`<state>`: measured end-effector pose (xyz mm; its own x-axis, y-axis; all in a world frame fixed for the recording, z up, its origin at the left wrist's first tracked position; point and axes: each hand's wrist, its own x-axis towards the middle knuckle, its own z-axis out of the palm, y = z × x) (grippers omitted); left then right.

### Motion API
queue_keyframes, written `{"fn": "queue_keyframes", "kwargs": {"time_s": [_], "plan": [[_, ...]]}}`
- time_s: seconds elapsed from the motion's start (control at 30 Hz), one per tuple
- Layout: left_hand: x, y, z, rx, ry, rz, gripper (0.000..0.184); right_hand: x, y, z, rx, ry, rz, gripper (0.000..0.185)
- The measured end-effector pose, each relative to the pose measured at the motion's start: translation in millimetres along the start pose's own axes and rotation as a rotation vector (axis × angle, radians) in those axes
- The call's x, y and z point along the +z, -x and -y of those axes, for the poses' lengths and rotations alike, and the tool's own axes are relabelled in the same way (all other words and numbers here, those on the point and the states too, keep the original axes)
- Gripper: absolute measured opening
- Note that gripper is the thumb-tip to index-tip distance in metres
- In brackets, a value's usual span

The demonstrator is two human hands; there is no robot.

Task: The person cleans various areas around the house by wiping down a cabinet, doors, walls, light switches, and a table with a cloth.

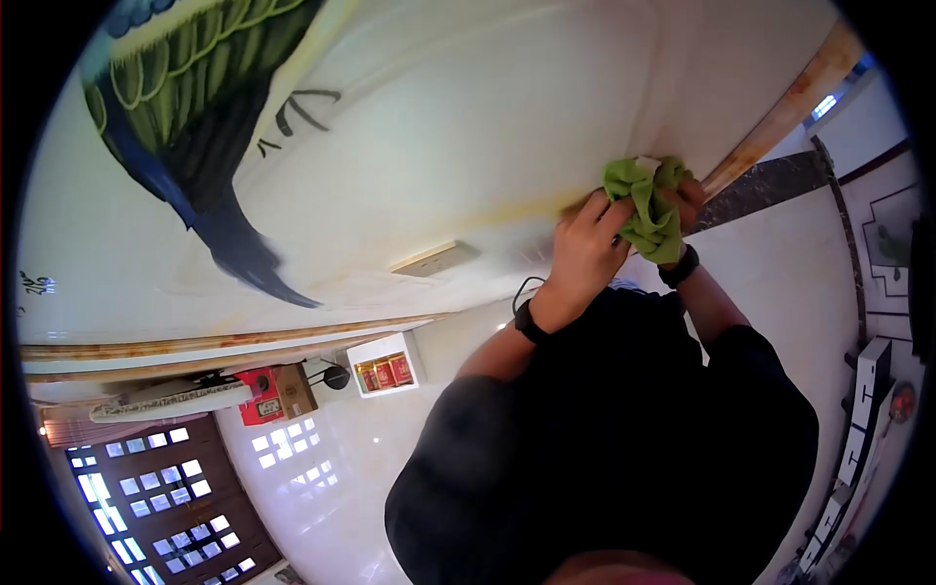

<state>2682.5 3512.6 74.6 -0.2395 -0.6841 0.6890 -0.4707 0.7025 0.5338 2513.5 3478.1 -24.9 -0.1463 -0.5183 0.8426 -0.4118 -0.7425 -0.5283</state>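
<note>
A crumpled green cloth is held between my two hands, close to the painted wall near its brown edge trim. My left hand has its fingers bent against the cloth's left side. On the cloth's right side is my right hand, its fingers partly hidden by the folds. Both wrists wear something black. The wall carries a painted bird at the upper left. A wall plate sits left of my left hand.
Marbled trim borders the wall. Below stand a white box of red packages and a red carton on the shiny floor. A dark lattice door or window is at lower left, and white drawers at the right.
</note>
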Motion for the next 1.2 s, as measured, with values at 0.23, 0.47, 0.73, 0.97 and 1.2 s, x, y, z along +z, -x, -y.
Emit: {"fn": "queue_keyframes", "kwargs": {"time_s": [0.23,0.47,0.73,0.97,1.2], "plan": [[-30.3,45.4,29.2,-0.189,-0.018,0.086,0.036,42.1,15.9,21.7,-0.163,0.142,0.146,0.038],[-96.3,11.6,-1.2,-0.07,-0.142,-0.185,0.04,84.5,-65.5,100.7,-0.44,0.071,-0.01,0.042],[-88.5,27.3,3.2,-0.209,-0.157,-0.192,0.029,89.2,-57.3,85.6,-0.597,0.059,0.077,0.04],[-28.7,63.0,24.2,-0.3,-0.014,-0.139,0.031,57.1,-1.4,33.7,-0.568,0.126,0.181,0.037],[10.3,19.3,3.2,-0.165,0.007,-0.116,0.031,-4.6,-40.0,18.2,-0.513,0.196,0.228,0.04]]}}
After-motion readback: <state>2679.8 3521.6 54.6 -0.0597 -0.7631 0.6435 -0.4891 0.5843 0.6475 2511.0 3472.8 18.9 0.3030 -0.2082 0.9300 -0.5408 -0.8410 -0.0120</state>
